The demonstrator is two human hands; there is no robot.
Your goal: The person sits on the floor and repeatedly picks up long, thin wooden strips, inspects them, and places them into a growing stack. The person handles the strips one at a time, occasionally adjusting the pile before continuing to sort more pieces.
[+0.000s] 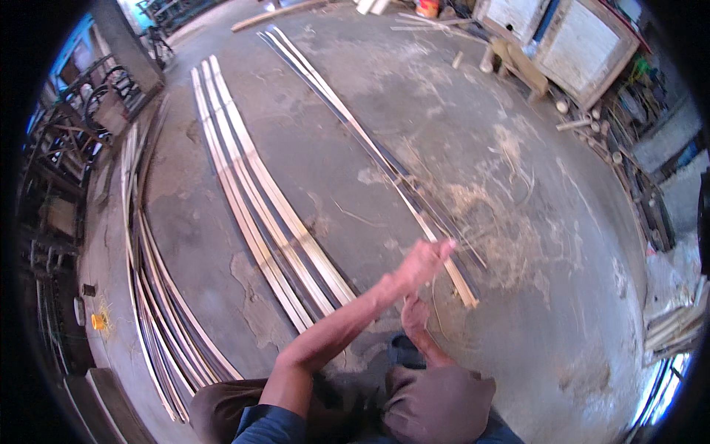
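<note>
any print on the orange container [427, 8] at the upper edge was too small to read. thinner strips [131, 155] lay at far left, and the left forearm [340, 323] obstructed the lower ends of the middle strips [302, 235]. the curled left hand [425, 263] overlapped the pale strip [464, 285] on the floor [540, 355], the curled right hand [415, 314] was nearer the body, and whether either hand gripped anything could not be determined.

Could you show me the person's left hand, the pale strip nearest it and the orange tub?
Left hand [424, 260]: head view, on the back of the hand.
Pale strip [464, 285]: head view, near its lower end.
Orange tub [427, 8]: head view, on its side.
</note>
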